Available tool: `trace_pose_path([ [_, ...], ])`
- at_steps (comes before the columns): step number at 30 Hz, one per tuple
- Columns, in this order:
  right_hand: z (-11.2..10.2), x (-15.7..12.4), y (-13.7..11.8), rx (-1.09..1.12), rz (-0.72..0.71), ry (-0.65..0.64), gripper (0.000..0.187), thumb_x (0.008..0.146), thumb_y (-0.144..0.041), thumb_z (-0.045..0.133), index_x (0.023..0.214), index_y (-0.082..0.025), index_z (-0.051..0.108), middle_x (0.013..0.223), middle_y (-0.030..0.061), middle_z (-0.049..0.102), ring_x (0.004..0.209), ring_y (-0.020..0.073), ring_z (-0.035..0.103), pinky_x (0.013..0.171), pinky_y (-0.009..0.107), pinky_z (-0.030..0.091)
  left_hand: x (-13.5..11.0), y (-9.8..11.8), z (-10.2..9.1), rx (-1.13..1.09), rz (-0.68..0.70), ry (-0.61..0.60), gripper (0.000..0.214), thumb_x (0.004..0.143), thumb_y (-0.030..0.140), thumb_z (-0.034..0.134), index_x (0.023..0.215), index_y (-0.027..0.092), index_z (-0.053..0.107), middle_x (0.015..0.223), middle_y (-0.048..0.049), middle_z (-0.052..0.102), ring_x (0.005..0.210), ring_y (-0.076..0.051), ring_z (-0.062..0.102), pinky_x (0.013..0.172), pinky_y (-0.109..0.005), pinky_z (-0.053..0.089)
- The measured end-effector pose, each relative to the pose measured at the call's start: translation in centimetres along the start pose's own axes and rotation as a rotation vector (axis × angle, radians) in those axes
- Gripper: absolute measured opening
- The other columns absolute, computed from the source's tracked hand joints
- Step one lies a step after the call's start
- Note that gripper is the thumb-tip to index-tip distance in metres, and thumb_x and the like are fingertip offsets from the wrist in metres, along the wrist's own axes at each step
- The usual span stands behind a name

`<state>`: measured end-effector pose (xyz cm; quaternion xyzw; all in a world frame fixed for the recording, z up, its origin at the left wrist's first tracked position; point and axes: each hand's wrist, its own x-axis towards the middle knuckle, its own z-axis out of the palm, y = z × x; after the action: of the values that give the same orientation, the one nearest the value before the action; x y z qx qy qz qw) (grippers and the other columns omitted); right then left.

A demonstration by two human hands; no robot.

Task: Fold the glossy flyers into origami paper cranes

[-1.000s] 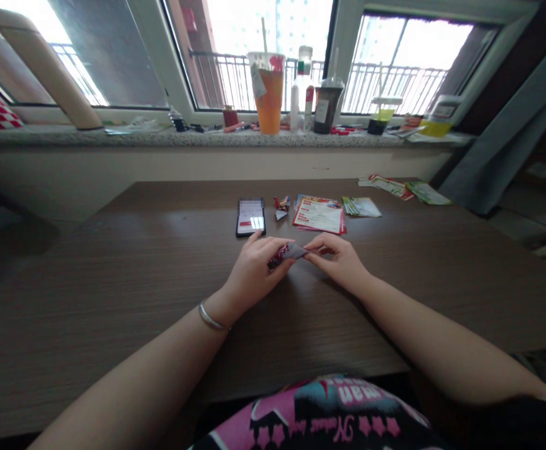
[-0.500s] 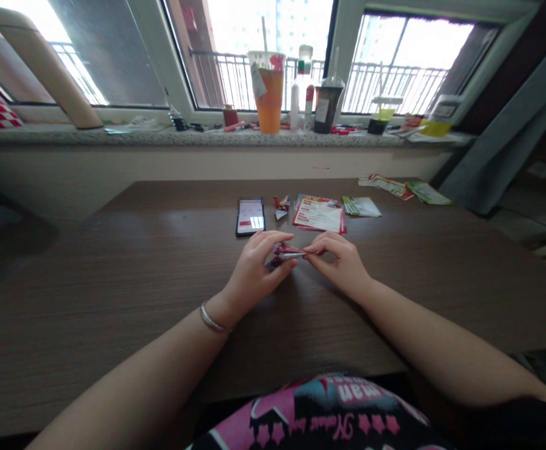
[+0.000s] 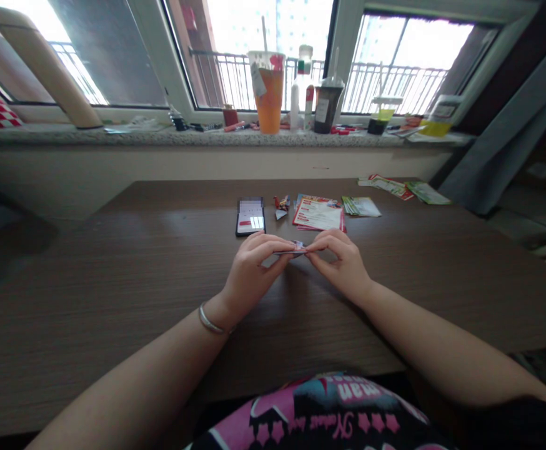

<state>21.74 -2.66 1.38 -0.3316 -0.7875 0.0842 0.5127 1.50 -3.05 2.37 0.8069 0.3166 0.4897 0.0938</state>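
Note:
A small piece of folded printed paper (image 3: 298,248), white with red and dark patches, is stretched between my two hands above the wooden table. My left hand (image 3: 257,265) pinches its left end, thumb below and fingers on top. The right end is gripped between the thumb and index finger of my right hand (image 3: 341,261). Most of the paper is hidden by the fingers, so its full shape does not show. Just beyond the hands lie a phone (image 3: 250,217) with a lit screen, a small folded paper figure (image 3: 282,207) and a stack of printed leaflets (image 3: 318,214).
Green-and-white leaflets (image 3: 362,206) lie right of the stack, more leaflets (image 3: 392,186) at the table's far right corner. On the stone windowsill (image 3: 160,139) stand an orange drink cup (image 3: 270,94), a dark drink cup (image 3: 328,106) and bottles. A grey curtain (image 3: 511,131) hangs at right.
The folded paper has turned flatter and is seen nearly edge-on. My left fingers have closed down onto it from a wider grip. My right hand has barely moved.

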Motion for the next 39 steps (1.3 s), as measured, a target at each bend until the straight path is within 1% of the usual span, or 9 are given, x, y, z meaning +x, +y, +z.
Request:
trace_pose_path([
  [4,-0.04,0.04,0.09,-0.016,-0.023,-0.001,0.006,0.084,-0.019,0.063,0.084,-0.024,0.065,0.083,0.0023,0.066,0.084,0.0174,0.061,0.080,0.035,0.049,-0.03,-0.13,0.15,-0.035,0.027,0.018,0.008,0.085,0.019,0.065,0.092,0.021,0.069,0.088,-0.0031,0.071,0.082,-0.016,0.064,0.082,-0.035,0.052],
  [9,0.01,0.08,0.24,-0.027,-0.088,0.025,0.005,0.083,-0.018,0.065,0.084,-0.024,0.066,0.082,0.0021,0.067,0.082,0.0173,0.061,0.079,0.035,0.049,-0.06,-0.15,0.27,-0.051,0.049,0.028,0.010,0.084,0.015,0.065,0.092,0.021,0.068,0.086,-0.0024,0.069,0.080,-0.015,0.063,0.080,-0.032,0.052],
  [12,-0.03,0.08,0.18,-0.028,-0.088,0.033,0.005,0.084,-0.019,0.065,0.085,-0.024,0.065,0.083,0.0030,0.067,0.082,0.0180,0.062,0.079,0.036,0.050,-0.12,-0.04,0.12,-0.034,0.070,0.050,0.014,0.084,0.015,0.066,0.096,0.020,0.066,0.093,-0.0032,0.068,0.088,-0.016,0.063,0.086,-0.033,0.051],
  [16,-0.07,0.01,-0.02,0.007,-0.067,0.036,0.006,0.084,-0.019,0.064,0.087,-0.024,0.065,0.086,0.0033,0.068,0.085,0.0182,0.063,0.081,0.037,0.051,-0.21,-0.01,-0.11,0.027,0.022,0.090,0.029,0.081,0.023,0.070,0.108,0.018,0.061,0.103,-0.0066,0.064,0.102,-0.020,0.058,0.092,-0.037,0.048],
  [21,0.11,-0.15,-0.17,0.151,-0.007,0.024,0.008,0.087,-0.016,0.059,0.089,-0.023,0.062,0.090,0.0034,0.070,0.088,0.0163,0.066,0.082,0.034,0.053,-0.13,-0.11,-0.12,0.002,-0.016,-0.013,0.016,0.086,0.021,0.065,0.102,0.019,0.063,0.095,-0.0034,0.067,0.091,-0.017,0.061,0.083,-0.032,0.049],
  [27,0.42,-0.28,-0.01,0.158,0.040,0.013,0.008,0.086,-0.015,0.058,0.085,-0.022,0.061,0.088,0.0027,0.070,0.084,0.0156,0.066,0.080,0.033,0.054,-0.25,0.19,0.09,-0.020,-0.011,0.027,0.010,0.083,0.016,0.066,0.093,0.019,0.065,0.087,-0.0022,0.066,0.083,-0.015,0.060,0.076,-0.029,0.050],
  [30,0.50,-0.29,-0.02,0.133,0.028,0.012,0.008,0.085,-0.015,0.058,0.085,-0.023,0.061,0.086,0.0020,0.070,0.083,0.0157,0.066,0.078,0.033,0.054,-0.27,0.35,0.20,-0.020,-0.005,0.036,0.009,0.083,0.013,0.066,0.090,0.019,0.066,0.083,-0.0015,0.064,0.079,-0.014,0.059,0.074,-0.028,0.049],
  [34,0.47,-0.15,-0.31,0.092,-0.008,0.008,0.008,0.085,-0.016,0.059,0.085,-0.023,0.061,0.086,0.0017,0.070,0.082,0.0158,0.066,0.078,0.033,0.053,-0.15,0.39,0.25,-0.001,0.025,0.089,0.009,0.080,0.014,0.069,0.087,0.019,0.067,0.086,-0.0033,0.061,0.083,-0.015,0.057,0.075,-0.030,0.049],
  [39,0.41,-0.05,-0.60,0.066,-0.027,0.002,0.007,0.085,-0.017,0.061,0.085,-0.024,0.063,0.084,0.0015,0.071,0.082,0.0164,0.066,0.080,0.034,0.052,-0.17,0.23,0.32,-0.057,0.038,0.056,0.008,0.082,0.013,0.067,0.086,0.019,0.066,0.083,-0.0022,0.063,0.079,-0.014,0.060,0.073,-0.028,0.050],
])
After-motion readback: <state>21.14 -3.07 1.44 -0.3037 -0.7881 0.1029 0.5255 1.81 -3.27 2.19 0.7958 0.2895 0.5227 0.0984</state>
